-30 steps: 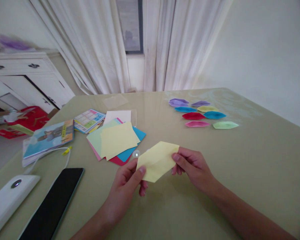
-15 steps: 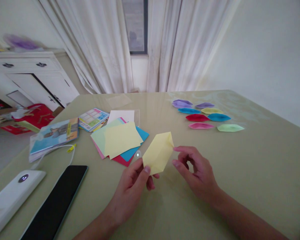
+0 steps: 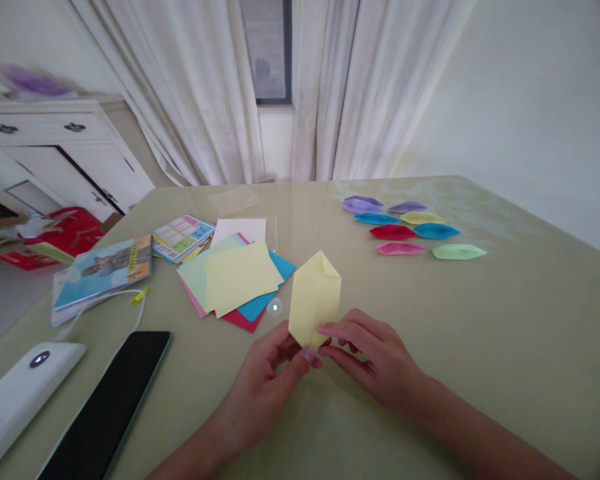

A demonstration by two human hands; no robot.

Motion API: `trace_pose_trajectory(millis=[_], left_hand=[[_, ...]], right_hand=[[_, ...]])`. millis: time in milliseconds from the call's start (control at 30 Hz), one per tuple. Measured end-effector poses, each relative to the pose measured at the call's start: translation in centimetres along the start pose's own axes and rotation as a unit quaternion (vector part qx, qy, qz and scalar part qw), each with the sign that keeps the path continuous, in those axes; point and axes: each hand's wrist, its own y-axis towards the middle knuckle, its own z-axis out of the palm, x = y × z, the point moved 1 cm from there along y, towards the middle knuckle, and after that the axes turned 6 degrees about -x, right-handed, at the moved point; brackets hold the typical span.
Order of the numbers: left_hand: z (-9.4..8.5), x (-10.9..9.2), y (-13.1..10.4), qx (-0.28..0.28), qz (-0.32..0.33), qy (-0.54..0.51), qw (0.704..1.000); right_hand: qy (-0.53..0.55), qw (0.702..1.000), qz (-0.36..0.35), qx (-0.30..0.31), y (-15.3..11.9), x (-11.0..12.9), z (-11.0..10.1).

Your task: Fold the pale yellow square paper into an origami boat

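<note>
Holding the folded yellow paper (image 3: 314, 293) upright above the table (image 3: 505, 320), clamping its bottom tip between thumb and fingers of the left hand (image 3: 270, 383), partly hidden behind, and touching its lower face with the right hand's (image 3: 380, 363) index finger, overlapping too much to tell if pinching. Lying leftward, loose paper sheets (image 3: 243, 277), half covering one another; running out of frame, a black phone (image 3: 115, 400); farther off, holding blurred, unclear contents, a red bag (image 3: 75, 230).
</note>
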Motion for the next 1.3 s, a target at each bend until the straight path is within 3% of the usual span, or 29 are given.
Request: trace_pose_trajectory(millis=[567,900,1033,1167,1300], left_hand=[[-0.3,-0.7,0.4,-0.015,0.006,-0.024,1.0],[-0.6,-0.2,0.4,-0.013,0.003,-0.059,0.998],[-0.5,-0.3,0.1,-0.015,0.07,0.041,0.997],[0.0,-0.8,-0.4,-0.042,0.164,0.182,0.969],[0.3,-0.9,-0.6,-0.064,0.161,0.217,0.961]], right_hand=[[0.066,0.997,0.013,-0.026,0.6,-0.1,-0.5],[0.14,0.989,0.053,0.01,0.5,0.3,-0.6],[0.152,0.986,0.071,0.01,0.7,0.8,-0.5],[0.119,0.989,0.091,-0.007,0.5,1.3,0.1],[0.105,0.988,0.109,0.0,0.2,1.6,0.4]])
